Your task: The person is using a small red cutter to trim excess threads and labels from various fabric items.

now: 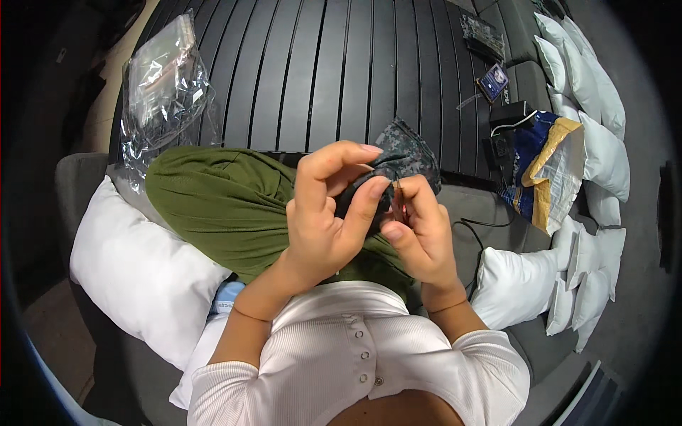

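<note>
Dark camouflage-patterned cloth (406, 157) sits bunched over the raised knee above the green trouser leg (220, 206) — soft, light and floppy, I'd judge — with the left hand (323, 216) pinching its near fold and the right hand (419, 227) fingers closed at its edge, best gripped there.

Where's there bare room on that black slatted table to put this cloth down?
The middle of the black slatted table is bare, between the clear plastic bags on its left edge and the small dark items toward its right. The right end is crowded: a blue and gold bag and white pillows. Both hands hold the camouflage cloth.
</note>
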Demonstrator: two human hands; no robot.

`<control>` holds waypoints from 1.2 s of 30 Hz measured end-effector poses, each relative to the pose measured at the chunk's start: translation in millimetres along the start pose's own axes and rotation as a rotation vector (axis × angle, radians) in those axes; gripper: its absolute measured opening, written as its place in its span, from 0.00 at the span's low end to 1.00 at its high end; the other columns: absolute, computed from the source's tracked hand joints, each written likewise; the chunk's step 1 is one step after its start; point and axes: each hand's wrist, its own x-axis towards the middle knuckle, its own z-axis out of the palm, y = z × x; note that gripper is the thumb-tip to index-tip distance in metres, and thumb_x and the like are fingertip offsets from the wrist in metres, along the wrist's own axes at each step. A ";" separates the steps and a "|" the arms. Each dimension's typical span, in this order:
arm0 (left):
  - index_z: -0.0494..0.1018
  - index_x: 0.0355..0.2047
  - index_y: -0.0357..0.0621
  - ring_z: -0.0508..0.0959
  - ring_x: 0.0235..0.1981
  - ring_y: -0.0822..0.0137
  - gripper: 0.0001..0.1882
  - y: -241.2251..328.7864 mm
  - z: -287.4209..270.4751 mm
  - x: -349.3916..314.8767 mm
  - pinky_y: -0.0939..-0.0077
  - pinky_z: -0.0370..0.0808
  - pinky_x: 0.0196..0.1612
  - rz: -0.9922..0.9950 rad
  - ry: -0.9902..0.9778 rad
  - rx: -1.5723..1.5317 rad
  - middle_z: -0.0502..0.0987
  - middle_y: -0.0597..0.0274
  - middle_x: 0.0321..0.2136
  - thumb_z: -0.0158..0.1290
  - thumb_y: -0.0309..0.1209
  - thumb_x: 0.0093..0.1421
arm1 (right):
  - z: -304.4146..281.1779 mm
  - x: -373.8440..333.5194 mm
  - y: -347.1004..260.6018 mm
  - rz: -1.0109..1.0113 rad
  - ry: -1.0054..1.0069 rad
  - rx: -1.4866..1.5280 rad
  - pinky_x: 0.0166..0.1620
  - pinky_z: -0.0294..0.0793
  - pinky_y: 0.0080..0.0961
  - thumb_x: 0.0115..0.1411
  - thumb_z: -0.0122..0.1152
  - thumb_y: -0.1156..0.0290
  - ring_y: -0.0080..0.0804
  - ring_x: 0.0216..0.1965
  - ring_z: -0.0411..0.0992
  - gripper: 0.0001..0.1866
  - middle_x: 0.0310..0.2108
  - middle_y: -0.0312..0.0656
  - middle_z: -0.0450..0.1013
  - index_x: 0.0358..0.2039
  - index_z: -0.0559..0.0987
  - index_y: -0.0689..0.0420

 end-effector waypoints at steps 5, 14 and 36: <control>0.58 0.43 0.32 0.72 0.40 0.68 0.16 -2.7 -0.1 1.7 0.79 0.70 0.43 0.027 -0.073 -0.005 0.67 0.52 0.41 0.48 0.21 0.55 | 1.6 0.9 2.2 0.014 0.034 0.065 0.22 0.60 0.15 0.54 0.55 0.67 0.18 0.17 0.58 0.14 0.17 0.34 0.62 0.34 0.65 0.62; 0.61 0.42 0.34 0.72 0.39 0.69 0.14 -1.1 -2.7 2.7 0.79 0.70 0.42 -0.034 -0.100 -0.021 0.68 0.55 0.40 0.46 0.23 0.56 | 0.1 5.3 -4.5 -0.012 -0.006 -0.027 0.22 0.60 0.16 0.55 0.53 0.68 0.19 0.17 0.58 0.12 0.17 0.37 0.62 0.34 0.65 0.62; 0.58 0.49 0.34 0.62 0.26 0.78 0.17 6.7 -5.8 12.1 0.87 0.60 0.32 -0.211 -0.233 -0.102 0.64 0.66 0.28 0.40 0.27 0.59 | 2.1 7.6 -4.0 -0.080 0.009 -0.107 0.21 0.62 0.17 0.55 0.54 0.68 0.23 0.15 0.62 0.11 0.15 0.39 0.64 0.33 0.65 0.62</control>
